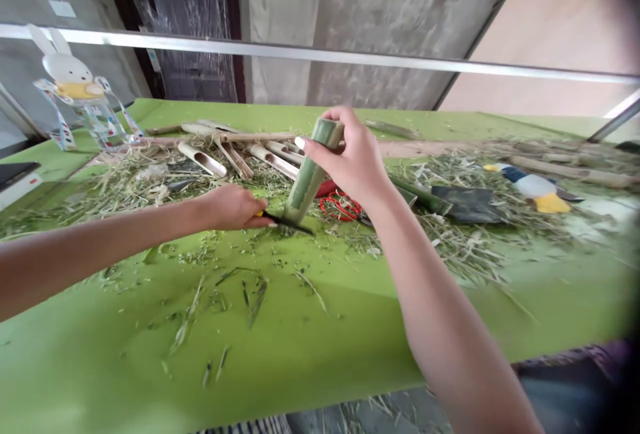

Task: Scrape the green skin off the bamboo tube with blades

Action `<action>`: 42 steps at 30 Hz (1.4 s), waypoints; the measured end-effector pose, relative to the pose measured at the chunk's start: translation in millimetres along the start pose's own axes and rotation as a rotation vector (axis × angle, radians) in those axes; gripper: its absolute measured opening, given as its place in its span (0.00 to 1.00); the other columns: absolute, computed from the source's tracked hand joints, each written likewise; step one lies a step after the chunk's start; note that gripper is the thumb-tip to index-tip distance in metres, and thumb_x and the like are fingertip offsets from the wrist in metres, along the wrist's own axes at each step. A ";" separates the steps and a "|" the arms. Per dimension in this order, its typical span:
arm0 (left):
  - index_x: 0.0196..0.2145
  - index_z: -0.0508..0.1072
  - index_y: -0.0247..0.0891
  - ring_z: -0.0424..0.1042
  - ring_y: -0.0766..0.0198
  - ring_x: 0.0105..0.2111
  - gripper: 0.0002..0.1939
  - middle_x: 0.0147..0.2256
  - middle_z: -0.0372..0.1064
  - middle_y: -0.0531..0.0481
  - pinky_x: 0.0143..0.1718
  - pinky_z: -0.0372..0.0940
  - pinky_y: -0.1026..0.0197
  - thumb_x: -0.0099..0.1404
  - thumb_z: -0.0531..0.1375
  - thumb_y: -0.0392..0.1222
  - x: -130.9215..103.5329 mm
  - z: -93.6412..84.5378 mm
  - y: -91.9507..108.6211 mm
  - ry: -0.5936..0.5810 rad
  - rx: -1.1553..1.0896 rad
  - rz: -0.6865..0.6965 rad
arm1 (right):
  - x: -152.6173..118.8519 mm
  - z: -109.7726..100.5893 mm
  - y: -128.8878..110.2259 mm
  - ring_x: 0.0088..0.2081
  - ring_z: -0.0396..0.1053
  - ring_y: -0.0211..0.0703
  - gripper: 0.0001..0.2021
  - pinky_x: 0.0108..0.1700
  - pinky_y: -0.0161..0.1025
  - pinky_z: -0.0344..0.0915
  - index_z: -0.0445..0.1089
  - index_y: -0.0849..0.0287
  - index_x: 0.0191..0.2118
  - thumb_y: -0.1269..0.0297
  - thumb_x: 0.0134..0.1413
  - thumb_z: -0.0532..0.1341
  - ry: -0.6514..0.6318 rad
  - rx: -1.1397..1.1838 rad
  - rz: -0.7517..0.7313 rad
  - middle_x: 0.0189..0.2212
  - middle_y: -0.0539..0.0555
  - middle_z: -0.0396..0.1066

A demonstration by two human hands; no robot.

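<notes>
My right hand (353, 154) is closed round the upper end of a green bamboo piece (306, 184), which stands tilted with its lower end near the green tabletop (320, 347). My left hand (233, 207) grips the yellow handle of a knife (290, 222). The knife's dark blade lies across the bamboo's lower end, pointing right. Whether the edge is cutting into the bamboo I cannot tell. Red-handled scissors (341, 207) lie just right of the bamboo, partly covered by dry shavings.
Split bamboo pieces (203, 159) lie among heaped shavings (120, 177) behind my hands. To the right are a dark flat sheet (467, 204) and a blue, white and yellow object (535, 187). A rabbit-shaped item (67, 69) stands at the left; a metal rail (320, 54) runs behind the table.
</notes>
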State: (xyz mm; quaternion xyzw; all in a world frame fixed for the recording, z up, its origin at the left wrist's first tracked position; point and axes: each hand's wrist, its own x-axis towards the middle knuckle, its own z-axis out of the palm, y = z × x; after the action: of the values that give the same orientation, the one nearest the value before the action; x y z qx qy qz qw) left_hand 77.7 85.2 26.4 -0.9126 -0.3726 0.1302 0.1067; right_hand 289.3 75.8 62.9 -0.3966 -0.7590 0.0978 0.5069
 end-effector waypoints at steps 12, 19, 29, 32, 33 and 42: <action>0.33 0.69 0.31 0.52 0.71 0.16 0.28 0.20 0.66 0.49 0.20 0.47 0.66 0.67 0.39 0.56 -2.2 -15.5 4.7 -0.007 0.119 0.022 | 2.9 -5.9 12.3 0.30 0.62 0.37 0.15 0.30 0.38 0.65 0.59 0.54 0.40 0.54 0.49 0.59 0.015 0.035 0.010 0.30 0.49 0.57; 0.35 0.68 0.31 0.55 0.70 0.18 0.27 0.21 0.66 0.49 0.21 0.48 0.65 0.67 0.40 0.55 8.0 -1.5 -5.3 0.005 0.073 0.079 | 6.3 -4.1 -3.2 0.34 0.62 0.38 0.13 0.35 0.39 0.65 0.58 0.54 0.38 0.57 0.49 0.60 -0.024 0.005 -0.003 0.30 0.48 0.57; 0.38 0.69 0.31 0.57 0.69 0.17 0.29 0.21 0.67 0.47 0.20 0.49 0.64 0.66 0.38 0.57 4.7 -3.4 -1.2 -0.083 0.177 0.121 | 10.5 -4.9 28.9 0.33 0.62 0.39 0.15 0.31 0.40 0.67 0.59 0.53 0.41 0.55 0.49 0.60 0.002 0.156 0.051 0.31 0.50 0.57; 0.37 0.69 0.33 0.57 0.69 0.17 0.27 0.22 0.68 0.47 0.19 0.48 0.64 0.66 0.40 0.56 5.9 -13.9 -4.3 -0.039 0.143 0.087 | 10.5 -6.2 35.6 0.32 0.63 0.38 0.16 0.29 0.40 0.67 0.59 0.53 0.42 0.55 0.49 0.60 -0.012 0.170 0.062 0.32 0.50 0.58; 0.35 0.69 0.33 0.57 0.69 0.17 0.26 0.21 0.67 0.47 0.19 0.47 0.63 0.66 0.41 0.56 7.3 -16.9 -6.0 -0.003 0.119 0.068 | 10.6 -6.1 35.7 0.32 0.63 0.38 0.16 0.29 0.40 0.67 0.59 0.52 0.43 0.56 0.49 0.60 -0.021 0.165 0.065 0.32 0.50 0.58; 0.32 0.69 0.36 0.58 0.67 0.16 0.25 0.19 0.64 0.49 0.19 0.49 0.62 0.66 0.41 0.56 13.1 -4.0 -9.2 0.066 -0.042 0.034 | 10.8 -0.9 10.1 0.32 0.63 0.37 0.14 0.32 0.39 0.67 0.60 0.53 0.41 0.57 0.48 0.61 -0.060 0.095 0.032 0.32 0.49 0.59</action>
State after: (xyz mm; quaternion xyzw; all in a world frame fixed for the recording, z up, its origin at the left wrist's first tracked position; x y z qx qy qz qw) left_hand 82.0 100.4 30.8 -0.9246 -0.3560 0.0938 0.0974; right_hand 293.3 89.9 65.2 -0.3813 -0.7619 0.1536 0.5005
